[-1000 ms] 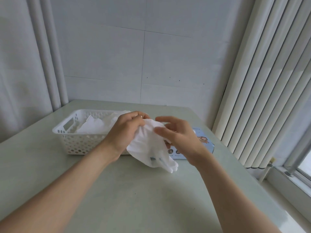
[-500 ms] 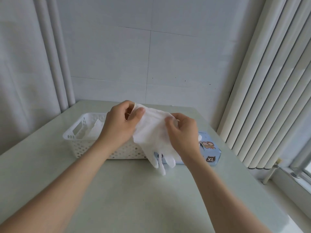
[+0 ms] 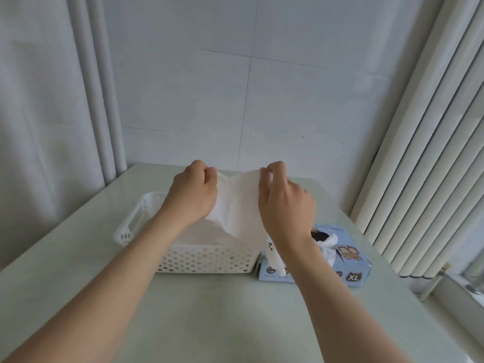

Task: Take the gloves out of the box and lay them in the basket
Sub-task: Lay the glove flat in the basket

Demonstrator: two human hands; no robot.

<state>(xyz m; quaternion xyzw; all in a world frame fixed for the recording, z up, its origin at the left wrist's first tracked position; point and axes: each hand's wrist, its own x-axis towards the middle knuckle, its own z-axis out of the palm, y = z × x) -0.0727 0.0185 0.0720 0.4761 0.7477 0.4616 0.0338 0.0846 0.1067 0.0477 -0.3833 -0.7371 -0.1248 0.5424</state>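
1. Head view: the left hand (image 3: 192, 197) and the right hand (image 3: 285, 208) are raised side by side above the table (image 3: 235, 323), with a white glove (image 3: 237, 205) stretched between them.
2. The left hand pinches the glove's top left corner, with thumb and curled fingers closed on the edge.
3. The right hand pinches the top right corner in the same way, fingertips closed on the material.
4. The glove hangs in the air over the right end of the basket (image 3: 125, 231). Its fingers dangle below the right wrist, in front of the box (image 3: 351, 268).
5. The white perforated basket stands on the table under the left forearm. White material lies inside it, too pale to tell apart.
6. The blue box, marked XL, sits just beside the basket's right end. A tuft of another glove (image 3: 328, 244) pokes from its dark opening.
7. A curtain (image 3: 39, 100) hangs on the left and blinds (image 3: 419, 153) on the right.
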